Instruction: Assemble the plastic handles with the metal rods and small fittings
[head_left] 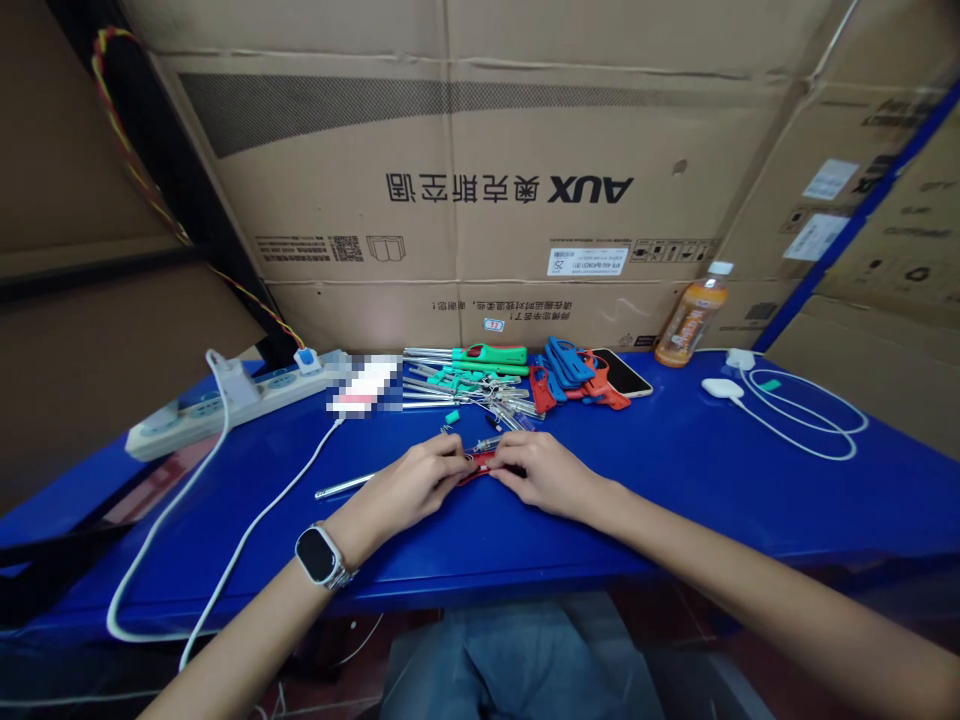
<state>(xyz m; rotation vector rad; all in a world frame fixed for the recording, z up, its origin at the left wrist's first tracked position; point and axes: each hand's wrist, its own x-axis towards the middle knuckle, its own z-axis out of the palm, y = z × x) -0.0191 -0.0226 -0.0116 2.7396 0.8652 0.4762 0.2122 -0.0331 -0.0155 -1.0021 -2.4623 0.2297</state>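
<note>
Both my hands meet over the blue table [675, 480]. My left hand [424, 470] has its fingers pinched on a red lighter shell [471, 474], mostly covered by my fingers. From the right, my right hand [544, 470] pinches at the same shell, with a tiny white part near the fingertips. A metal lighter tube [341, 487] sticks out to the left from under my left hand. Just beyond my fingers lie a clear part [487, 443] and a small teal piece [451, 416]. My left wrist wears a watch [318, 556].
Behind the hands lie green gas lighters [491, 355], several metal tubes, blue shells [568, 362], orange-red shells [604, 385] and a phone [624, 374]. A drink bottle [690, 318] and white charger [722, 389] stand right. A power strip [232, 395] with cables lies left; cardboard [487, 120] walls the back.
</note>
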